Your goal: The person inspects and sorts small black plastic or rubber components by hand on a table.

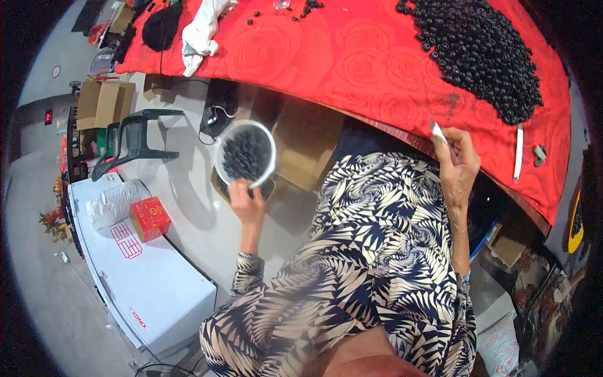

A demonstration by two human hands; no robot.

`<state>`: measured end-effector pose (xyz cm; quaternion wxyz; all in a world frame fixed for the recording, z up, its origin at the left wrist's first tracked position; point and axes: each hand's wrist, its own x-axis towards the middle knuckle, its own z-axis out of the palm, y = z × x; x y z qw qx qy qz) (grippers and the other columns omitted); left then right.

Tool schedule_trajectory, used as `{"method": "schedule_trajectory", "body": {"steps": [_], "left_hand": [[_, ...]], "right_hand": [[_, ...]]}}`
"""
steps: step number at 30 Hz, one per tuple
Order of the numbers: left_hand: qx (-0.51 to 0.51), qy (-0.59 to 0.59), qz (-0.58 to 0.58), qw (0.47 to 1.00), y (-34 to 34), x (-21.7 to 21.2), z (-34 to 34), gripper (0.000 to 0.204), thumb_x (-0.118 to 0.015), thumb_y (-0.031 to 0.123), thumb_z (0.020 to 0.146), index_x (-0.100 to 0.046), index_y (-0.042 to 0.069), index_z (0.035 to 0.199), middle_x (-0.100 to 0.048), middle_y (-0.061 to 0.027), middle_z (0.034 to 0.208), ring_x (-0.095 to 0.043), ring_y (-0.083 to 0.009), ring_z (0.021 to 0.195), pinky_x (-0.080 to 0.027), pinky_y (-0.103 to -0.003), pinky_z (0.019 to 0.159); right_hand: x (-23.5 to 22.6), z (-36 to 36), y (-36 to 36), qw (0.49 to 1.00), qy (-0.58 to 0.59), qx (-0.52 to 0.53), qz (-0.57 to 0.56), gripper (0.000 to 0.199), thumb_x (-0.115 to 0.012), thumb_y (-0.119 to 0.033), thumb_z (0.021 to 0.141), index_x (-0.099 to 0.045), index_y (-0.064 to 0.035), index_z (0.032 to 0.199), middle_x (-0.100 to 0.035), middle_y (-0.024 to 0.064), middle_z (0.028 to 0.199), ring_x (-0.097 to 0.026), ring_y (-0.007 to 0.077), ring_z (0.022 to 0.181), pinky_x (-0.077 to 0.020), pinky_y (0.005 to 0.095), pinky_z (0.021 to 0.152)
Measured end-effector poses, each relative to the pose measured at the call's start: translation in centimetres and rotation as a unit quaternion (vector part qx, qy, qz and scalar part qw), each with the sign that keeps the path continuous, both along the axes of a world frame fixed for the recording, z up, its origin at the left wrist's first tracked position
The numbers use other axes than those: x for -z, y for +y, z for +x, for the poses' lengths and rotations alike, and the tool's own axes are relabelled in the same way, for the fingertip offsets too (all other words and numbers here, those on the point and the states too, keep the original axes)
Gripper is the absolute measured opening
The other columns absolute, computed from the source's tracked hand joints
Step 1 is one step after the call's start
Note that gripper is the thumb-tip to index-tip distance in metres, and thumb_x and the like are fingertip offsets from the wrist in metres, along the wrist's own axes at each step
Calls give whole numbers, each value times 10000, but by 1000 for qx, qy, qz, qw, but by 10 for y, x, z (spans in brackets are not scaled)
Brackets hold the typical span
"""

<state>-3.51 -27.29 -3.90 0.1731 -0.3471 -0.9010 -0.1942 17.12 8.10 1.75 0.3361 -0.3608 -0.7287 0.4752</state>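
My left hand (pixel 247 204) is at the near rim of a round white bucket (pixel 271 146). Its fingers curl over the rim, with the thumb close to the outer side. Many small dark pieces (pixel 245 154) lie inside the bucket. At the edge of the red-covered table, my right hand (pixel 461 160) is closed around a small pale tool with a pointed tip (pixel 438 131), most of it hidden by the fingers. A large heap of shiny black beads or nut-like pieces (pixel 480 60) spreads over the table beyond that hand.
A white strip-shaped object (pixel 518 154) and a small grey item (pixel 539 154) lie on the red cloth (pixel 377 69). White cloth (pixel 202 34) rests at its far left. Cardboard (pixel 308 141) is beneath the table; a green stool (pixel 141 141) and white carton (pixel 151 283) stand left.
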Motion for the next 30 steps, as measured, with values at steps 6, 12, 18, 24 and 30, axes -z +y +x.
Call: {"method": "schedule_trajectory", "body": {"steps": [6,12,18,24,30], "left_hand": [[20,-139,-52,989,-27,90,16,167,-524,11,686,-502,45,848,-500,-147,826,-503,-347,812,-419,-413,692],[96,-234,-54,966,4,156,-6,238,-640,76,688,-517,26,886,-519,-153,871,-515,-356,846,-421,-426,739],[200,-273,-142,930,30,204,-57,298,-599,195,737,-554,-5,953,-551,-206,967,-521,-377,931,-431,-454,765],[229,-278,-250,899,84,184,-80,292,-603,280,743,-630,68,941,-596,-164,947,-554,-359,905,-457,-453,775],[316,131,-105,934,105,216,-108,389,-569,471,774,-664,95,785,-610,-153,853,-587,-290,829,-474,-379,697]], "right_hand": [[-2,-3,-4,999,23,-12,-32,144,-649,-66,799,-562,11,884,-613,58,733,-561,88,649,-449,230,566],[-5,-4,-4,1000,3,-11,-12,152,-650,-60,797,-561,16,895,-609,54,735,-557,87,651,-451,232,570],[-2,-4,-3,999,5,-15,-43,145,-643,-55,799,-565,13,901,-614,61,747,-560,95,665,-457,238,592],[-3,-4,-2,999,-24,-9,-37,145,-640,-59,798,-565,12,901,-609,55,741,-560,96,671,-455,240,592],[-5,-5,-4,999,-24,-14,-19,140,-641,-60,795,-561,13,885,-593,50,719,-543,92,638,-439,238,566]]}}
